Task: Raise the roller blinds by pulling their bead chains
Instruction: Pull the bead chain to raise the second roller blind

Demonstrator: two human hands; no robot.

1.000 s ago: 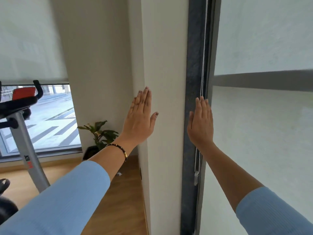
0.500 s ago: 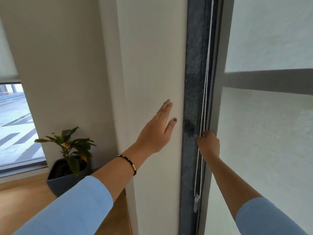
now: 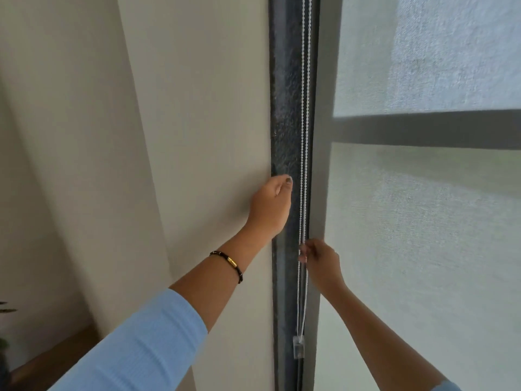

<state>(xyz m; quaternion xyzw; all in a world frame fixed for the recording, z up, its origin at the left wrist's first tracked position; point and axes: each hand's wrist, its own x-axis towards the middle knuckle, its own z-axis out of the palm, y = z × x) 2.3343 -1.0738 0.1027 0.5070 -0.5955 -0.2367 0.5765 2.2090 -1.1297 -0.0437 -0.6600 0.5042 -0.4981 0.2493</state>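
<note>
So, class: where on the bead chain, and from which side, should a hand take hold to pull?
Pinch one strand of the bead chain, as the right hand does, above the clear weight. Come from the blind side: the chain hangs vertically beside the dark frame.

Wooden floor (image 3: 56, 359), potted plant (image 3: 4, 351) there.

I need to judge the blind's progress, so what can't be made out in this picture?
- Roller blind: its top and bottom run past the head view's edges.
- Bead chain: which strand the right hand pinches is too fine to tell.
- Left hand: its curled fingers hide whether it touches the chain.
</note>
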